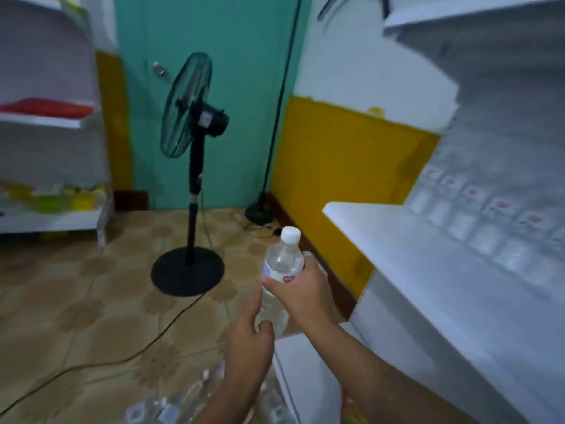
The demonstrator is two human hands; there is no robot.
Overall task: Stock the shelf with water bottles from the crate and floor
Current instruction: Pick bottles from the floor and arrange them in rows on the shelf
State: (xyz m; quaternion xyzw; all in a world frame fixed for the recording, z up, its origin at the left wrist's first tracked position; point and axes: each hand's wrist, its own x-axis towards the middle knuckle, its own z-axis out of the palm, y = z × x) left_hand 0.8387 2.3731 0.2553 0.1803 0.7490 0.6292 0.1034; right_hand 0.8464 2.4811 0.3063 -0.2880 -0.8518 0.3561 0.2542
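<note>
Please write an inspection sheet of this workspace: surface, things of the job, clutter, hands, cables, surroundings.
Surface: white shelf, front part bare, a row of bottles at its back.
Job's things: one capped water bottle held upright; more bottles on the floor, blurred.
Clutter: nothing seen on the shelf front.
Hands: left hand holds the bottle's base; right hand grips its middle.
Cables: black cable crosses the tiled floor by the fan's base.
Surroundings: standing fan, teal door, second shelf unit at the left.
</note>
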